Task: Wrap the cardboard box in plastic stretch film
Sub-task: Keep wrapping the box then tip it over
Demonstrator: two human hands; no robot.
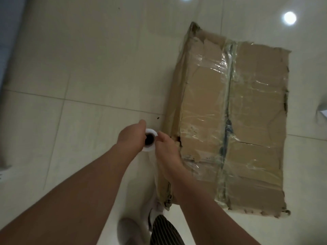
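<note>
A worn cardboard box (247,121) lies flat on the tiled floor, right of centre, with shiny clear film across its middle and lower part. I hold a white roll of stretch film (150,140) upright just left of the box's near left corner, its dark core facing me. My left hand (131,137) grips the roll from the left. My right hand (166,149) holds it from the right, fingers curled at the rim. A sheet of film (155,175) hangs from the roll toward the box's near corner.
Pale glossy floor tiles (88,68) stretch to the left and behind the box. My shoe (131,230) and striped trouser leg (164,230) are at the bottom centre. A pale object (323,112) pokes in at the right edge. A dark wall strip (8,41) runs along the left.
</note>
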